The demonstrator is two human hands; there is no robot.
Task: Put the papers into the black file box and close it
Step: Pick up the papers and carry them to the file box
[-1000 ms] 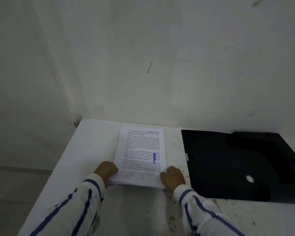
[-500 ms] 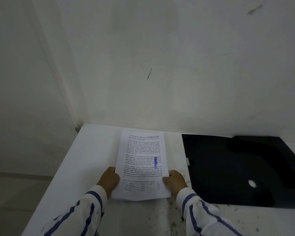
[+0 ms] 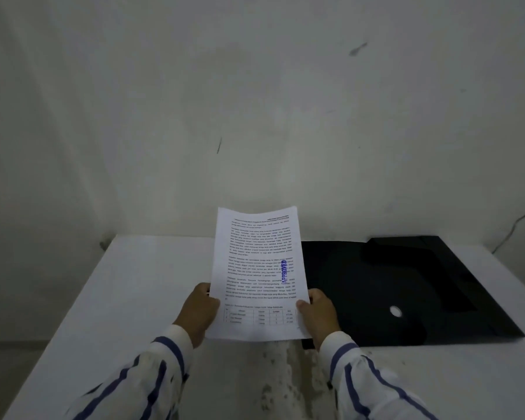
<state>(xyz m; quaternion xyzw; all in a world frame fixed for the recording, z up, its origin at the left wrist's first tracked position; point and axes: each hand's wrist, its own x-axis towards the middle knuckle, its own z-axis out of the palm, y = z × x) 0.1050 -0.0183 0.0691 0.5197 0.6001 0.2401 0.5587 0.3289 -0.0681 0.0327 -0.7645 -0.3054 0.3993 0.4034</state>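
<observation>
A stack of white printed papers (image 3: 259, 268) with a blue "APPROVED" stamp is held up off the table, its top edge tilted toward the wall. My left hand (image 3: 198, 310) grips its lower left edge and my right hand (image 3: 319, 313) grips its lower right edge, thumb on top. The black file box (image 3: 406, 286) lies flat and open on the table just right of the papers, with a white round spot on its near half. The papers overlap the box's left edge in view.
The white table (image 3: 152, 286) stands in a corner against a pale wall (image 3: 255, 116). Its near part is speckled with dark stains (image 3: 279, 380). A thin cable (image 3: 515, 225) runs down the wall at the far right.
The papers lay flat on the table a second ago; both hands have lifted them and tilted them up. They have also shifted slightly toward the box.
</observation>
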